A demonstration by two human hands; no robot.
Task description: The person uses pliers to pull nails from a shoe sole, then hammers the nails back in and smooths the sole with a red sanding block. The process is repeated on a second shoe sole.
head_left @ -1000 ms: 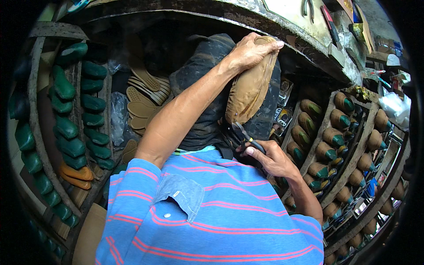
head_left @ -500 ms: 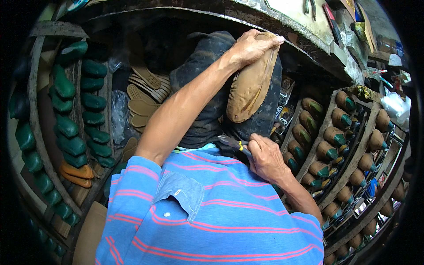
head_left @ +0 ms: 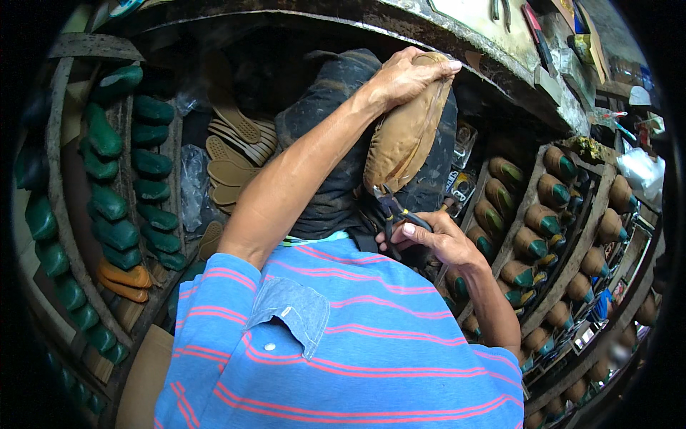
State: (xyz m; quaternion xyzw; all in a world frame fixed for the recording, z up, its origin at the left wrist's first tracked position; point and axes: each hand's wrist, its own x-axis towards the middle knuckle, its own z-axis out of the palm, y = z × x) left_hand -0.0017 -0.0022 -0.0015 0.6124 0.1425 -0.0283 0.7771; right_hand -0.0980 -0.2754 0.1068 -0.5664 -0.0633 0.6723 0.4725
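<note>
Head, pliers point(head_left: 394, 209) (right hand point(head_left: 441, 239)), at shoe point(head_left: 406, 136) edge

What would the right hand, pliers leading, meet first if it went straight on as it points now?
Probably the near end of the tan shoe piece: the pliers in the right hand have their tips at its edge, though depth leaves contact unclear.

Toward three o'clock, beside the dark trousers point(head_left: 434, 175), a small label point(head_left: 453, 181) carries pale block letters on a dark ground, running steeply upward. Out at two o'clock, any print on a yellowish packet point(head_left: 583, 51) is too small to read.
</note>
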